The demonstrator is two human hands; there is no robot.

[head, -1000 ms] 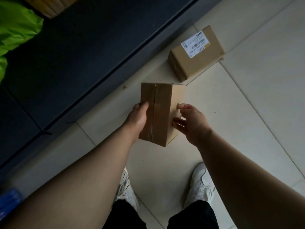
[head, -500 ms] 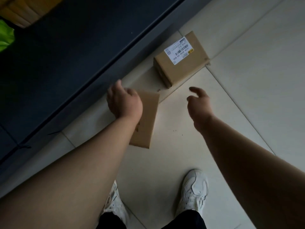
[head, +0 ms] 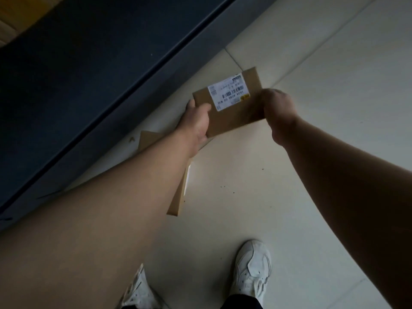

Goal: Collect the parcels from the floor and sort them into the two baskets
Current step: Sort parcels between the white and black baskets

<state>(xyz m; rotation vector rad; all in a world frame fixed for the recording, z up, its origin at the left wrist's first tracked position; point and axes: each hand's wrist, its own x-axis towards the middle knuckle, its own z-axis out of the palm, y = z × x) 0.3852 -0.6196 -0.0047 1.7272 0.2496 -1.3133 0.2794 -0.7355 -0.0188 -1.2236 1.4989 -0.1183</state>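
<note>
While both arms reach forward, a dark blue-grey panel [head: 89, 74] runs diagonally down the left, meeting the pale tiled floor [head: 323, 130]. Yellow-brown wooden surface [head: 15, 14] in the top-left corner, blurred. Two white sneakers [head: 253, 270] at the bottom, the left one half hidden. A plain brown cardboard parcel [head: 177, 201] lies on the tiles near the panel. The left forearm [head: 133, 186] crosses over it and covers most of it; only a far corner and the near end show. Beyond it, a labelled brown cardboard parcel [head: 236, 117], white shipping label [head: 229, 92] face up, sits between the two hands. Left hand [head: 197, 121] grips its left edge: thumb on the top face just beside the label, fingers wrapped under, out of sight. Right hand [head: 278, 112] clamps the right edge, knuckles toward the camera, fingertips hidden behind the hand. Cannot tell whether the parcel's underside is off the tiles.
</note>
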